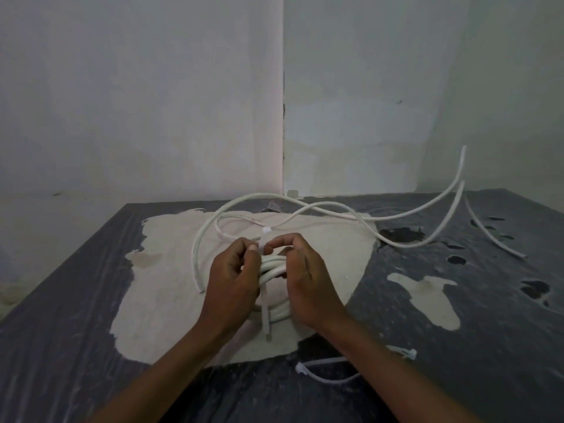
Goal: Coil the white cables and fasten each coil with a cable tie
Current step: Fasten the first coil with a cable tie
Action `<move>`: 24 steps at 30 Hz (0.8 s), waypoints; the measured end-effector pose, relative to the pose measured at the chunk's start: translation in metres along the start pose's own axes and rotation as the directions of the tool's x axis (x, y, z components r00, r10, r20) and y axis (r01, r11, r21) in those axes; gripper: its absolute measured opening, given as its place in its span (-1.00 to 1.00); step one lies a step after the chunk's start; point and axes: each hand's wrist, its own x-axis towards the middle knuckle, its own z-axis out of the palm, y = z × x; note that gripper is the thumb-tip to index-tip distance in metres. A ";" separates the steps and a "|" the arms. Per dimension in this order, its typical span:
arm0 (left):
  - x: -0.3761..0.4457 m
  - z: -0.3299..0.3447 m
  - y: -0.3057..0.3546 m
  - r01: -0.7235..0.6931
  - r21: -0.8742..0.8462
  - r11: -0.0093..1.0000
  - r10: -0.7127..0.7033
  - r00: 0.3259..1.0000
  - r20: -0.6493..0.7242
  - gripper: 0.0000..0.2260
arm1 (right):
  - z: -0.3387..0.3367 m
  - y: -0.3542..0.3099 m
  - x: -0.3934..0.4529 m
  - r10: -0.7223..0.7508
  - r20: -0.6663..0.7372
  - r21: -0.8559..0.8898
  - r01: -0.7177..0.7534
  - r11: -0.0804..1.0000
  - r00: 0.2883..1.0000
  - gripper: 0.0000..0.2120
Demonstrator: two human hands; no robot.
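Note:
A coil of white cable lies at the table's middle, held between both hands. My left hand grips the coil's left side, its thumb by a white cable tie that runs up across the coil, head on top and tail pointing toward me. My right hand curls over the coil's right side, fingertips pinching the tie near its upper end. Loose white cables trail from the coil toward the back and right.
The table is dark grey with large pale worn patches and sits in a wall corner. Two spare cable ties lie near the front under my right forearm. Another loose cable piece lies at the right.

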 end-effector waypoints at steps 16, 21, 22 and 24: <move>-0.003 -0.004 0.004 -0.012 0.067 0.998 -0.002 0.979 0.205 -0.76 | -0.004 0.008 -0.012 0.019 -0.064 -0.144 -0.028 0.989 0.998 -0.63; -0.005 -0.002 0.007 -0.023 0.068 0.997 0.010 0.983 0.182 -0.76 | -0.018 -0.012 -0.011 -0.284 -0.096 -0.441 0.215 0.871 0.954 -0.68; -0.005 -0.002 0.007 -0.035 0.076 0.996 0.021 0.983 0.181 -0.76 | -0.022 -0.016 -0.011 -0.353 -0.080 -0.482 0.274 0.833 0.932 -0.71; -0.004 -0.002 0.006 -0.049 0.086 0.995 0.033 0.983 0.182 -0.76 | -0.031 -0.024 -0.013 -0.474 -0.022 -0.539 0.389 0.748 0.880 -0.77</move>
